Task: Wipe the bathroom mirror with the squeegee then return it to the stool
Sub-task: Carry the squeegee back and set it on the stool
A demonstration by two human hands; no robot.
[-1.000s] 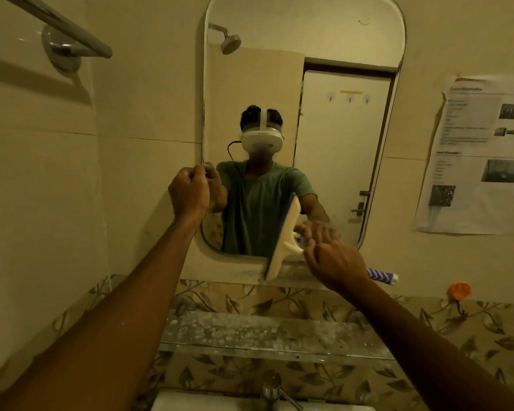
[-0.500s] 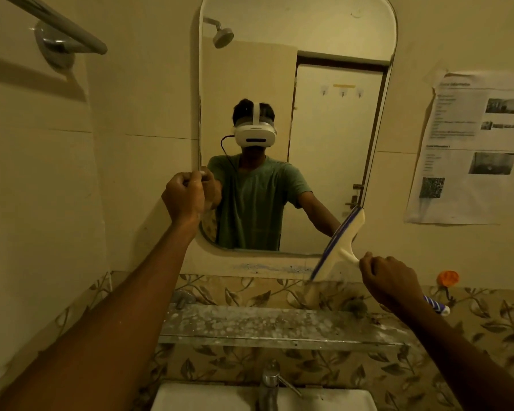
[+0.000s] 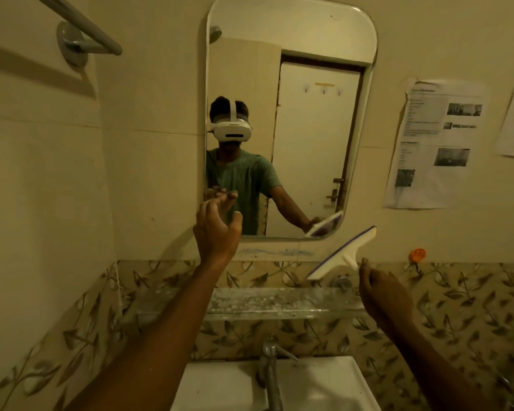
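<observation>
Nearest you, at the bottom edge: white sink [image 3: 324, 387] with a metal tap [image 3: 270, 369] rising at its back rim. Your two forearms pass over it, one on each side of the tap.

Next out: glass shelf [image 3: 264, 304], spotted and cloudy, fixed across the leaf-patterned tile band [image 3: 472, 295].

Your right hand [image 3: 383, 295] is above the shelf's right end, fingers curled shut around the handle of the squeegee [image 3: 343, 255]. The handle itself is mostly hidden by the hand. The white head with its dark blade edge is tilted, low end left, high end right. It is off the glass, in front of the wall just below and right of the mirror's lower right corner. Contact with the wall: cannot tell.

Your left hand [image 3: 217, 229] is raised at the lower left corner of the mirror [image 3: 309, 34], fingers spread and loose, holding nothing. Fingertips overlap the mirror's edge; whether they touch it cannot be told. Hands well apart.

On the wall: a bluish smear [image 3: 275, 252] just under the mirror frame. An orange hook [image 3: 417, 255] to the right of the squeegee. A printed paper sheet [image 3: 436, 143] to the mirror's right. A chrome towel bar [image 3: 80, 31] at upper left.

Mirror reflection: a person in a green shirt, a white door behind.
</observation>
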